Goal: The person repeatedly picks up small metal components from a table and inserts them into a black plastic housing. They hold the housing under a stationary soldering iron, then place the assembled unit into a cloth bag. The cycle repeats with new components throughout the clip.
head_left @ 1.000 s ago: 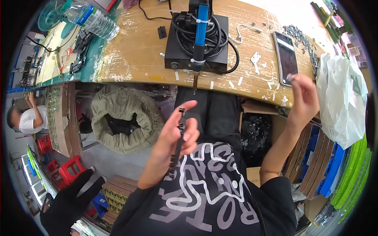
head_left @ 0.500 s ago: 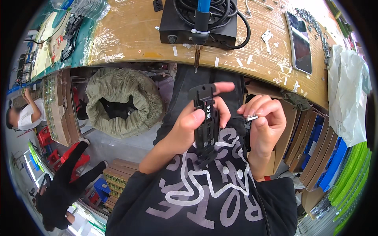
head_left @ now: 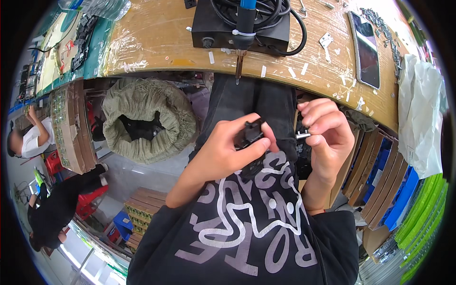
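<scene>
My left hand is closed around a black plastic housing, which is tilted so that its narrow end faces up; the fingers cover much of it. To its right, my right hand pinches a small silver metal pin between thumb and fingertips. The pin and the housing are apart, both held above my lap. Beyond the hands, a soldering iron with a blue and black handle points its tip down past the table edge.
On the table stands a black box with coiled cable. Right of it lie a phone, scattered small metal parts and a white plastic bag. A green fabric sack sits left of my legs. Two people are further left.
My left hand has turned the black housing, so its long labelled face no longer shows. My right hand keeps the pin and has shifted slightly. A person at the left has moved.
</scene>
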The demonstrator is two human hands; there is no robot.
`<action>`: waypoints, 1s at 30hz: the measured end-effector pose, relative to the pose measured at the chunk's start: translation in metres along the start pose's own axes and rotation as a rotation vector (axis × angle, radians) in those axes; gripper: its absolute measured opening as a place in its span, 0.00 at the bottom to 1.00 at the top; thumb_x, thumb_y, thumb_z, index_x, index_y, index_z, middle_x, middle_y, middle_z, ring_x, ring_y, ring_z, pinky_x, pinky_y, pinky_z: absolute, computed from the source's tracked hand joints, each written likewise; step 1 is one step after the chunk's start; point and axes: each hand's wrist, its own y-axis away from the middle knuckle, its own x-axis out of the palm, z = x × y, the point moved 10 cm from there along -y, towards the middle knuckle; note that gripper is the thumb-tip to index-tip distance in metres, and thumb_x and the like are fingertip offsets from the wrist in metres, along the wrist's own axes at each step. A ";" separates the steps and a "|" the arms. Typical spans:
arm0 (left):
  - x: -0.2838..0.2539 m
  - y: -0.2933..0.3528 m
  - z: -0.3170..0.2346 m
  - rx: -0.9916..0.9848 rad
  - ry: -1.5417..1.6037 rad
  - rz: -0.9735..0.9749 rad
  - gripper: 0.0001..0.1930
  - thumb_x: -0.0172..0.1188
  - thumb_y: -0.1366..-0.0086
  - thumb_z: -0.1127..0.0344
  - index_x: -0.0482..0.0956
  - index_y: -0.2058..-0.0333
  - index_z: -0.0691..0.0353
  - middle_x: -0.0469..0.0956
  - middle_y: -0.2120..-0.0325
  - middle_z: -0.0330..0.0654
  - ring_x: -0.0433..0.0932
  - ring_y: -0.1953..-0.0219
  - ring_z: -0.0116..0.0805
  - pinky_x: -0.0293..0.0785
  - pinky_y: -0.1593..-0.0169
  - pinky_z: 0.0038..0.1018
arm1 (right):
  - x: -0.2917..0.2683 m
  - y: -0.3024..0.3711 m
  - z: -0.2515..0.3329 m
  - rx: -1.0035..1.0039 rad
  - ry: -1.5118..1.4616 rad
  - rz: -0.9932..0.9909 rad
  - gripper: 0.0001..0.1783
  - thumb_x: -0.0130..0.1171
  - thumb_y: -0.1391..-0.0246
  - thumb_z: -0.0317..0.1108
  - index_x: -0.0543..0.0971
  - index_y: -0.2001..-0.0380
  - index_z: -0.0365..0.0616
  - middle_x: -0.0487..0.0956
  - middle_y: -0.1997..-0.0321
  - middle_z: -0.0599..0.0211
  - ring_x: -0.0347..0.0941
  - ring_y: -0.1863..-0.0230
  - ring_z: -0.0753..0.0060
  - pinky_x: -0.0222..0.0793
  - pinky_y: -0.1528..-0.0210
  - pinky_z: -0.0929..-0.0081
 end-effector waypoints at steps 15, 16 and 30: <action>0.043 -0.006 0.008 -0.171 0.068 0.391 0.05 0.52 0.52 0.72 0.71 0.82 0.67 0.72 0.88 0.39 0.70 0.84 0.24 0.62 0.78 0.20 | 0.028 0.004 -0.013 0.186 0.014 0.252 0.07 0.61 0.66 0.21 0.73 0.79 0.37 0.74 0.73 0.60 0.70 0.70 0.72 0.66 0.69 0.77; 0.044 -0.007 0.009 -0.179 0.052 0.397 0.06 0.51 0.52 0.72 0.71 0.83 0.67 0.72 0.88 0.39 0.70 0.84 0.24 0.62 0.78 0.19 | 0.027 0.005 -0.013 0.194 0.028 0.242 0.07 0.61 0.66 0.21 0.73 0.79 0.37 0.74 0.73 0.60 0.70 0.71 0.72 0.66 0.69 0.78; 0.037 -0.005 0.033 -0.276 -0.280 0.399 0.08 0.48 0.54 0.68 0.71 0.83 0.68 0.71 0.90 0.41 0.70 0.86 0.28 0.64 0.79 0.22 | 0.026 0.019 -0.024 0.273 0.262 0.229 0.07 0.58 0.61 0.21 0.72 0.76 0.36 0.72 0.73 0.62 0.69 0.72 0.72 0.67 0.70 0.78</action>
